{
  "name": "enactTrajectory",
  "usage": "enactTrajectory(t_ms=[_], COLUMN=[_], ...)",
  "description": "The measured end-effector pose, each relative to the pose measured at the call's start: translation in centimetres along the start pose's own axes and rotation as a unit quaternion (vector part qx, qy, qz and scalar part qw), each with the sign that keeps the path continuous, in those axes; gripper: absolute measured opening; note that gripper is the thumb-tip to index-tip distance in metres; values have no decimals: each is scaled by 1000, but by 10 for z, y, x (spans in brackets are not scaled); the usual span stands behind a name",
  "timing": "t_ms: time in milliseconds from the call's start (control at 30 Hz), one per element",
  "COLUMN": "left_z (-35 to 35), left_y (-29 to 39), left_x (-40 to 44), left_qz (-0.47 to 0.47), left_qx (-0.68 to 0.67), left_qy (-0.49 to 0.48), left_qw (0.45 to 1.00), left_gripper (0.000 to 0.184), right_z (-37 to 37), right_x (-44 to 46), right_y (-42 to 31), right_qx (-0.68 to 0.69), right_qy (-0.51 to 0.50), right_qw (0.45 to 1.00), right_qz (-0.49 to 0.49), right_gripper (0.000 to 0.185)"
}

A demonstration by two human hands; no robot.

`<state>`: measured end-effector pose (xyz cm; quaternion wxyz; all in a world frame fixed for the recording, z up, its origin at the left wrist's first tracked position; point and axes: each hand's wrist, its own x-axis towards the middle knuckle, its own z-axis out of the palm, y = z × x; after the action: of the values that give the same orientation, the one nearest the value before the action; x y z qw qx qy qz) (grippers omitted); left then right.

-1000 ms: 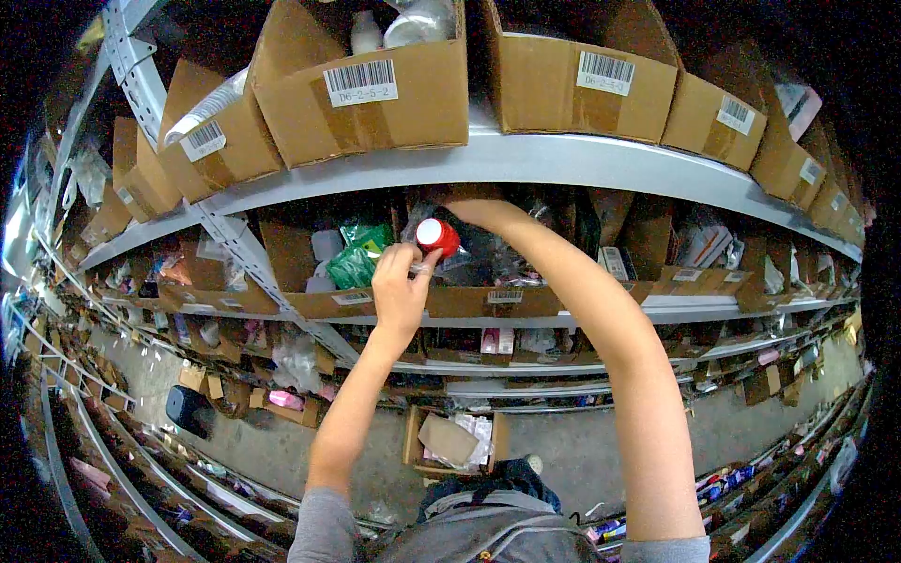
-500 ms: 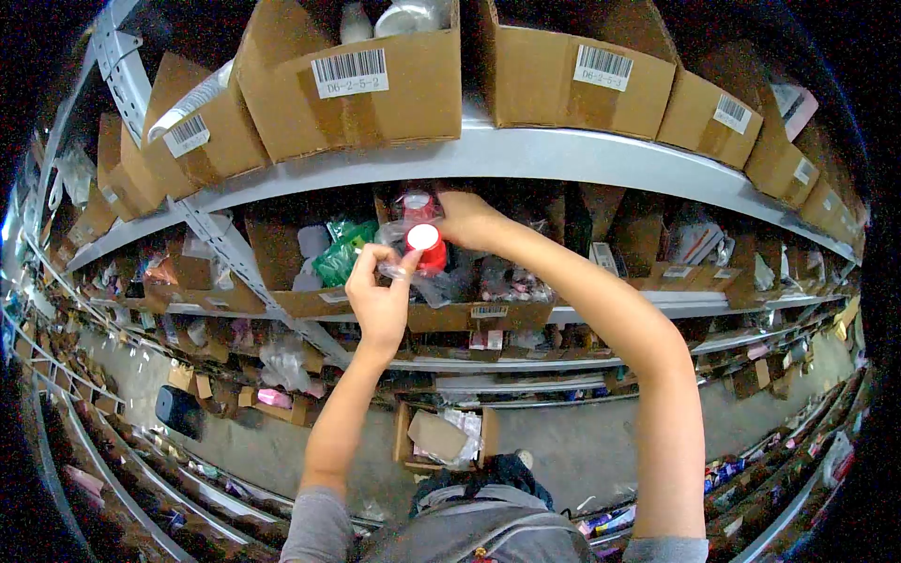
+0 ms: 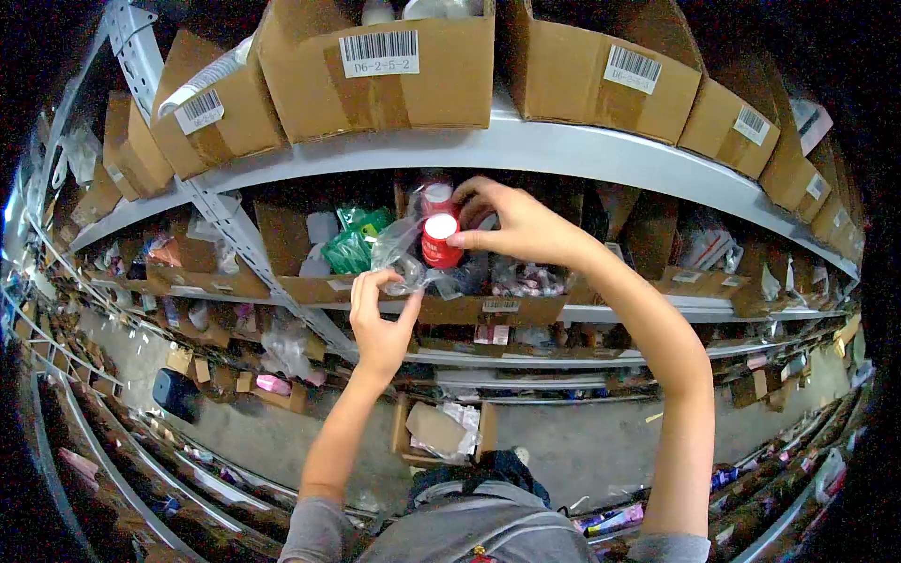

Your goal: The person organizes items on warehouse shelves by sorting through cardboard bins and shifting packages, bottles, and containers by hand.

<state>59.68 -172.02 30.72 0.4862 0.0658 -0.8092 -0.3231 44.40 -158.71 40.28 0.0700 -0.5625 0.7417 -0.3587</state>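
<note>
Two red containers with white tops, a nearer one (image 3: 439, 246) and a farther one (image 3: 437, 194), are at a bin on the middle shelf. Clear plastic wrap (image 3: 399, 249) lies against their left side. My left hand (image 3: 383, 324) pinches the lower edge of this wrap between thumb and fingers. From the right, my right hand (image 3: 511, 223) reaches over, its thumb at the nearer container and its curled fingers beside the farther one. Green plastic packets (image 3: 355, 242) sit in the neighbouring bin to the left.
Large cardboard bins (image 3: 375, 89) with barcode labels line the upper shelf, above a grey metal beam (image 3: 526, 150). A slanted metal upright (image 3: 230, 235) stands at the left. On the floor below is an open carton (image 3: 488, 430); a dark stool-like object (image 3: 175, 392) is farther left.
My right hand has come forward from behind the containers to the nearer one's right side. My left hand has moved down off the nearer container, onto the wrap. The view has shifted slightly.
</note>
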Motion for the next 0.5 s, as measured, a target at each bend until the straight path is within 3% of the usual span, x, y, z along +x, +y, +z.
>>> enactTrajectory(t_ms=[100,167,267,333,433,500], left_z=[4,10,20,22,28,35], left_y=[5,7,-3,-2,-2,-7], left_x=[-9,-14,-23,-25,-30,-34], left_qz=[-3,-7,-14,-18,-6,13], left_qx=[1,-6,2,25,68,87], left_qy=[0,7,9,-8,-40,-54], left_qw=[1000,1000,1000,999,997,995], left_gripper=[40,50,80,83,84,83], right_z=[10,12,13,13,3,2], right_x=[3,11,15,17,27,27], right_y=[7,16,17,14,19,7], right_qx=[50,34,7,37,71,58], right_qy=[8,51,69,100,4,-1], right_qw=[997,998,998,994,991,996], right_qz=[-62,-33,-6,17,113,72], right_gripper=[56,54,54,61,69,69])
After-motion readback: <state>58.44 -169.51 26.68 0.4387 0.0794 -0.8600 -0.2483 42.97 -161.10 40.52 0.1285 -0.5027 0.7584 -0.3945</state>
